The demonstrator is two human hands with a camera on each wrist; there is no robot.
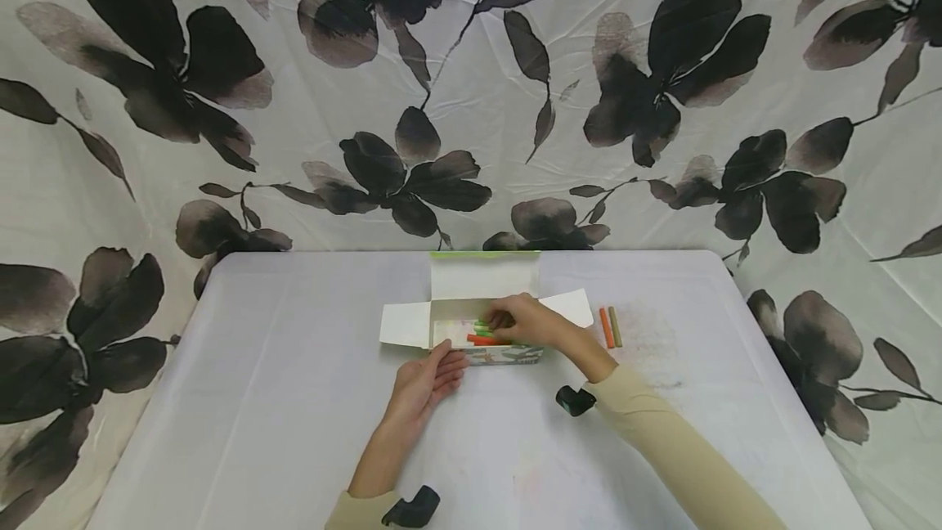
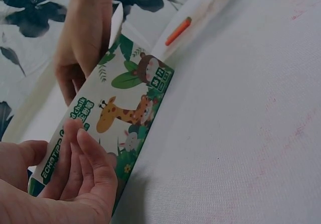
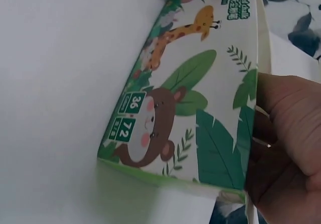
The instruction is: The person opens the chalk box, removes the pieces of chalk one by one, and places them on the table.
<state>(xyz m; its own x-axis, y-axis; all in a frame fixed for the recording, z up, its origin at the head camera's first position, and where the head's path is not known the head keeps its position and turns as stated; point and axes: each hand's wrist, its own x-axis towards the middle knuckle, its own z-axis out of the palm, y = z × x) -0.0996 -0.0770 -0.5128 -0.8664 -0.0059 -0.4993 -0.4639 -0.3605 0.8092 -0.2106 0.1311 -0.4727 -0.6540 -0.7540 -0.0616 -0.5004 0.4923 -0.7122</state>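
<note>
An open chalk box point(image 1: 504, 357) with printed animals lies on the table, its flaps folded out. Inside it are green chalk sticks point(image 1: 482, 326) and orange-red chalk sticks point(image 1: 482, 340). My left hand point(image 1: 427, 383) holds the box at its near left corner, fingers against the printed front point(image 2: 120, 113) and thumb by the rim. My right hand point(image 1: 526, 321) reaches over the near wall into the box. Its fingers are curled at the green chalk, and the fingertips are partly hidden. In the right wrist view the right hand point(image 3: 291, 143) is behind the printed panel.
An orange chalk stick point(image 1: 607, 327) and an olive-green chalk stick point(image 1: 615, 327) lie side by side right of the box. The box's lid flap point(image 1: 484, 276) stands at the back, side flaps point(image 1: 405, 324) spread outward. Chalk smudges mark the white tablecloth point(image 1: 294, 399).
</note>
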